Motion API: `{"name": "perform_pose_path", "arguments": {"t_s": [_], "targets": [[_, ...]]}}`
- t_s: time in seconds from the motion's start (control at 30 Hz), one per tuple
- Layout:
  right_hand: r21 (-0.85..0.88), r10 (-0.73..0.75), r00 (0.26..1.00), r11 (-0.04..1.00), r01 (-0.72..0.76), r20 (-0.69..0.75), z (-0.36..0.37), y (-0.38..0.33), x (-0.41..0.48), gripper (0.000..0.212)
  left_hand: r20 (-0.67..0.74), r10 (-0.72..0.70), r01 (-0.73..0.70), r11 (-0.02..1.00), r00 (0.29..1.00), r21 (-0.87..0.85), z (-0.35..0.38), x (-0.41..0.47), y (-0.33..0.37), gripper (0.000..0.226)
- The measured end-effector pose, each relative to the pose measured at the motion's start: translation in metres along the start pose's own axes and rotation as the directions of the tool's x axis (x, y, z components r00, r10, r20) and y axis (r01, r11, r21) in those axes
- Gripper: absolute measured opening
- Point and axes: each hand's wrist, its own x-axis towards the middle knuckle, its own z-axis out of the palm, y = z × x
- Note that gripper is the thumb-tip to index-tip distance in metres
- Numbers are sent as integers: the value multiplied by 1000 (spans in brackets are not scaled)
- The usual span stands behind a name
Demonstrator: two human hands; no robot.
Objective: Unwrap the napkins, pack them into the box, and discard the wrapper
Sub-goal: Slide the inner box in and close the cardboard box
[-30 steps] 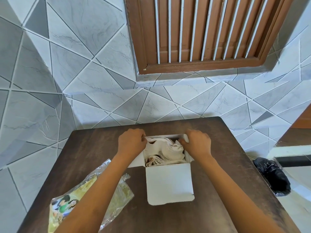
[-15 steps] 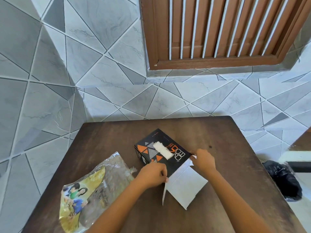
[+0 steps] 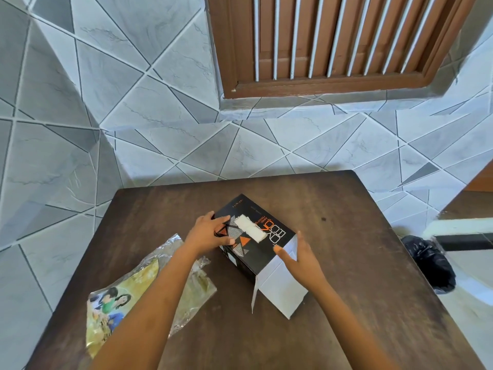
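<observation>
A black box (image 3: 262, 251) with orange and white print lies on its side in the middle of the brown table (image 3: 346, 263). White napkins (image 3: 252, 228) show through the slot in its upper face. Its white end flap (image 3: 281, 288) hangs open toward me. My left hand (image 3: 210, 232) grips the box's far left end. My right hand (image 3: 300, 256) rests against the open end by the flap, fingers spread. The empty clear wrapper (image 3: 128, 303) with a yellow printed picture lies on the table to the left, partly under my left forearm.
A black plastic bag (image 3: 429, 263) sits on the floor past the table's right edge. A tiled wall and a brown louvred window (image 3: 333, 41) rise behind the table.
The box went from standing open with napkins showing to lying on its side. My left hand shifted to its far left end, and my right hand opened against the flap end.
</observation>
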Motion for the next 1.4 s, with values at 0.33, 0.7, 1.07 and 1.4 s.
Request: {"name": "perform_pose_path", "arguments": {"t_s": [0.33,0.7,1.07,1.4], "targets": [[-20,-117,982,992,121,146,-5,-14,29,105,-191,-98,162,918,977,362,6,-29,9,53],[-76,-159,940,979,190,302,-20,-17,47,111,28,-84,78,985,996,155,-7,-41,-7,82],[-292,-97,896,926,241,433,-38,-20,58,120,42,-63,51,966,997,252,-6,-28,-15,95],[-628,-169,870,631,456,463,-38,-33,69,120,23,-69,63,975,997,214,-1,-25,-19,95]]}}
